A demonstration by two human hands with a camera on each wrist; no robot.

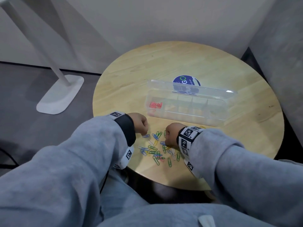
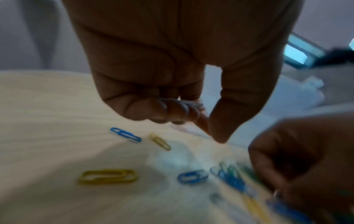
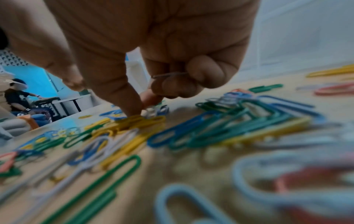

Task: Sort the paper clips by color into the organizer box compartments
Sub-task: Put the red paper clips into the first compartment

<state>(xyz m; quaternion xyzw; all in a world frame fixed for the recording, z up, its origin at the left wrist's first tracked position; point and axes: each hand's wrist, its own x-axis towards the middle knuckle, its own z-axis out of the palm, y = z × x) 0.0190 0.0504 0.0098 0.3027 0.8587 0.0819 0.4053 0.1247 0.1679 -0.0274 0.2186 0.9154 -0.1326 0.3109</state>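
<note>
Loose paper clips [image 1: 155, 151] in blue, green, yellow, white and red lie in a pile near the front of the round wooden table [image 1: 164, 71]. Behind them stands a clear organizer box [image 1: 188, 118] with its lid up and red clips [image 1: 155, 105] in its leftmost compartment. My left hand [image 1: 141, 126] hovers at the pile's left edge. Its curled fingers hold white clips [image 2: 180, 106], and its thumb and forefinger point down at the table. My right hand [image 1: 169, 136] is over the pile's right side. It holds a white clip [image 3: 168, 75] in curled fingers, and thumb and forefinger touch yellow clips [image 3: 138, 119].
A round blue sticker [image 1: 183, 80] lies behind the box. A white stand base [image 1: 60, 95] sits on the grey floor to the left, and a grey wall [image 1: 278, 46] rises close on the right. Bare wood shows behind and to the right of the box.
</note>
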